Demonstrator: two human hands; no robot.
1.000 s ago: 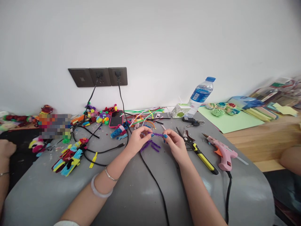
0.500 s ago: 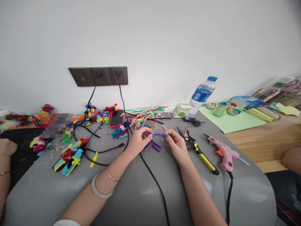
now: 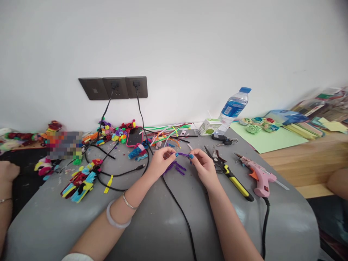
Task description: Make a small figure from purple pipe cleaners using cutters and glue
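Observation:
Between my two hands stretches a short purple pipe cleaner (image 3: pixel 183 154), bowed slightly upward above the grey table (image 3: pixel 160 224). My left hand (image 3: pixel 164 159) pinches one end between thumb and fingertips. The other end is pinched by my right hand (image 3: pixel 202 163), thumb against the fingers. Just beneath, several cut purple pipe cleaner pieces (image 3: pixel 179 168) lie on the tabletop. Yellow-and-black pliers (image 3: pixel 231 177) rest close to the right of my right hand. Loose coloured pipe cleaners (image 3: pixel 174 133) are heaped behind my hands.
A pink glue gun (image 3: pixel 261 181) lies at right with its cord. Black cables (image 3: pixel 179 206) cross the table. Behind stand a water bottle (image 3: pixel 232 108) and a drink carton (image 3: pixel 209 127), near keys (image 3: pixel 225 140). A phone (image 3: pixel 135 137) and pipe-cleaner figures (image 3: pixel 81 181) are at left. Another person's hand (image 3: pixel 8 175) shows far left.
The purple pipe cleaner between my fingers now bows upward, where it looked straighter and doubled before. Both hands stay in nearly the same place.

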